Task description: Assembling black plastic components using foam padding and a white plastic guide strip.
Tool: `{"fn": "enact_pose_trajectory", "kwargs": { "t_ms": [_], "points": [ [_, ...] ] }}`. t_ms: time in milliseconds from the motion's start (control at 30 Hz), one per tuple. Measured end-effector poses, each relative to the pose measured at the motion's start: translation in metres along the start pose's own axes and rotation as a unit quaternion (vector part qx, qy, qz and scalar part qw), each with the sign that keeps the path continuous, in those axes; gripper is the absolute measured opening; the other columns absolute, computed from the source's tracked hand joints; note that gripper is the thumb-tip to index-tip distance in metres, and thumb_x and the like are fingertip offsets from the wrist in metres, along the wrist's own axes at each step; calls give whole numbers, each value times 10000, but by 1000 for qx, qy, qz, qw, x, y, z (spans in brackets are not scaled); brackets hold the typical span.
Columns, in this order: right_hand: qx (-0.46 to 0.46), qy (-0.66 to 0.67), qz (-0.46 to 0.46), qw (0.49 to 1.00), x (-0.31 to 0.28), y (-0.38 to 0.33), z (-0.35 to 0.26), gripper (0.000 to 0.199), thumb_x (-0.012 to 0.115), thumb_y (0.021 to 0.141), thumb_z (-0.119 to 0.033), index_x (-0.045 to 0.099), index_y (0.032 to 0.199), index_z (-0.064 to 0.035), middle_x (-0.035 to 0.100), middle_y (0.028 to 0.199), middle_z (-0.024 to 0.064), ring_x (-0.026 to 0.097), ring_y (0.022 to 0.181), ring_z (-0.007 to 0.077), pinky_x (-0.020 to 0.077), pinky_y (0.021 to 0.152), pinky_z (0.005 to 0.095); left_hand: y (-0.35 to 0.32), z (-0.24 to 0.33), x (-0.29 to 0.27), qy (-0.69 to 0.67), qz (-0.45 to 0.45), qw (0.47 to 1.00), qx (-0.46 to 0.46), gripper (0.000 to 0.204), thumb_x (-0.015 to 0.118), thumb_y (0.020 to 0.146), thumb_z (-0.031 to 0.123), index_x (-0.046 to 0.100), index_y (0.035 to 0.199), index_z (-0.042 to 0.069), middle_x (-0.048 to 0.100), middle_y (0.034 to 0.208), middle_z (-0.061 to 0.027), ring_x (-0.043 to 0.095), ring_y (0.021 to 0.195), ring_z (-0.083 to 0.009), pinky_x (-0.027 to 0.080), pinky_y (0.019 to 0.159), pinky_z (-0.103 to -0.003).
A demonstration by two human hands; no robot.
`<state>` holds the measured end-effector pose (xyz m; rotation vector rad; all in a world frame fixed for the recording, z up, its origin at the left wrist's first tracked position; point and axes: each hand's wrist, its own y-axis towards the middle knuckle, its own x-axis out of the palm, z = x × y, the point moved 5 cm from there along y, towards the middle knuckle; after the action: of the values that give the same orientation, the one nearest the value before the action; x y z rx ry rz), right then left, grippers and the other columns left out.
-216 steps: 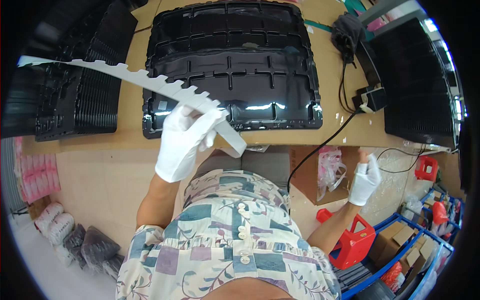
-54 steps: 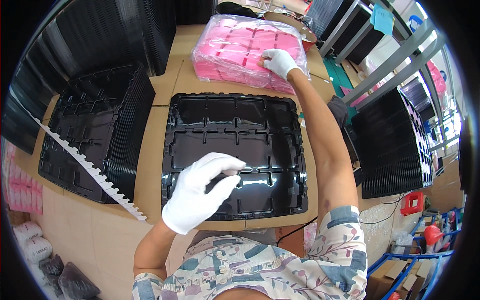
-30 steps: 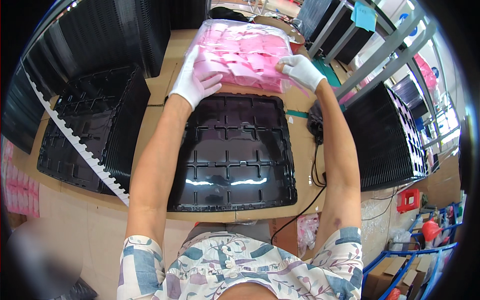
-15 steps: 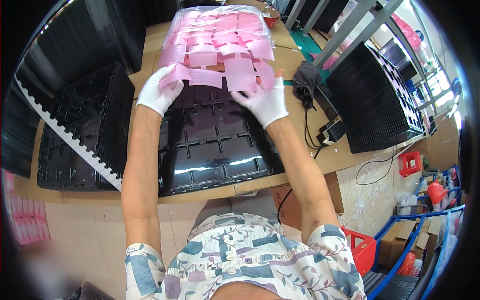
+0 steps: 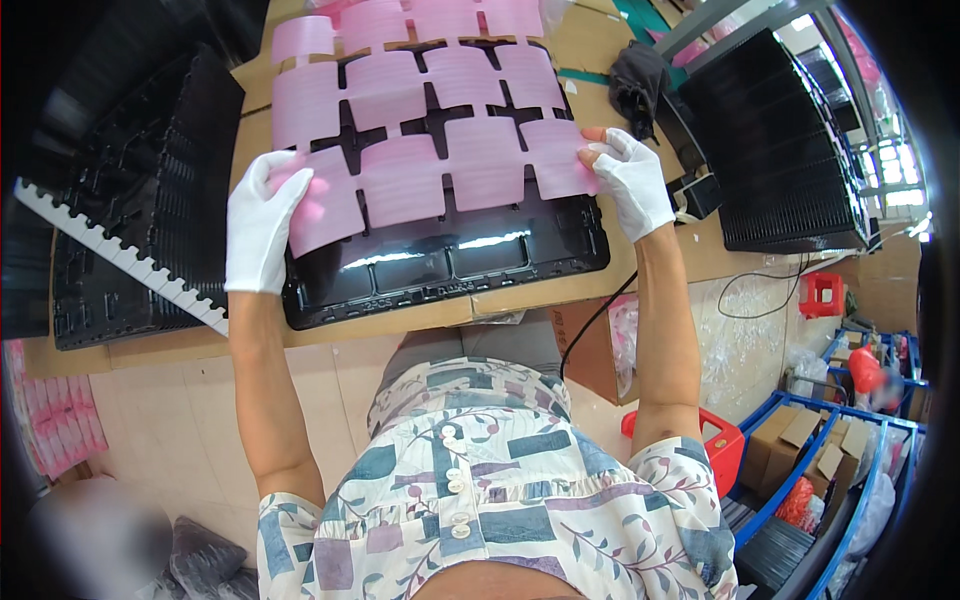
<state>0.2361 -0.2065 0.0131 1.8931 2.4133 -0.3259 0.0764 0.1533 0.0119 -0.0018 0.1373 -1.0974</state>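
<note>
A pink foam sheet (image 5: 404, 182) with cross-shaped cutouts spreads over a black plastic tray (image 5: 430, 270) on the table. Its near edge stops short of the tray's front row of pockets. My left hand (image 5: 268, 215), in a white glove, pinches the sheet's near left corner between thumb and fingers. At the near right corner, my right hand (image 5: 628, 180) grips the sheet, its glove leaving some fingertips bare. Black ribs of the tray show through the cutouts.
Stacks of black trays stand at left (image 5: 150, 200) and right (image 5: 790, 150). A white notched strip (image 5: 120, 255) leans by the left stack. A dark cloth bundle (image 5: 638, 85) and a black cable (image 5: 600, 315) lie right of the tray. Below right are a red crate (image 5: 715, 445) and blue-framed shelving (image 5: 780, 400).
Both hands have drawn the pink sheet toward me and spread apart, so it now covers most of the tray. My view has shifted, and the far pink pile is mostly out of it.
</note>
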Motion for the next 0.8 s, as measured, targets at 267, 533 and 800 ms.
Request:
{"fn": "enact_pose_trajectory", "kwargs": {
  "t_ms": [267,533,800],
  "points": [
    [10,-198,2,980,6,-29,1,347,718,851,-83,626,1164,34,673,752,48,575,615,78,470,552,232,-47,-5,0,204,77,976,-7,314,675,919,112,582,1197,-2,651,780,-41,585,618,-68,450,575,-220],
    [-59,-365,76,926,12,-52,3,346,710,844,-138,650,1163,-19,686,699,93,648,619,216,507,659,319,-62,-7,-5,272,86,958,-29,486,675,907,55,494,1357,49,569,748,20,479,675,-38,412,630,-194],
    [-39,-326,66,942,9,-61,5,276,721,831,-135,660,1078,-26,645,633,83,625,585,222,487,616,327,-58,-14,-17,190,60,978,-56,512,649,889,-15,501,1374,55,535,735,47,462,673,-27,404,673,-187]
  ]
}}
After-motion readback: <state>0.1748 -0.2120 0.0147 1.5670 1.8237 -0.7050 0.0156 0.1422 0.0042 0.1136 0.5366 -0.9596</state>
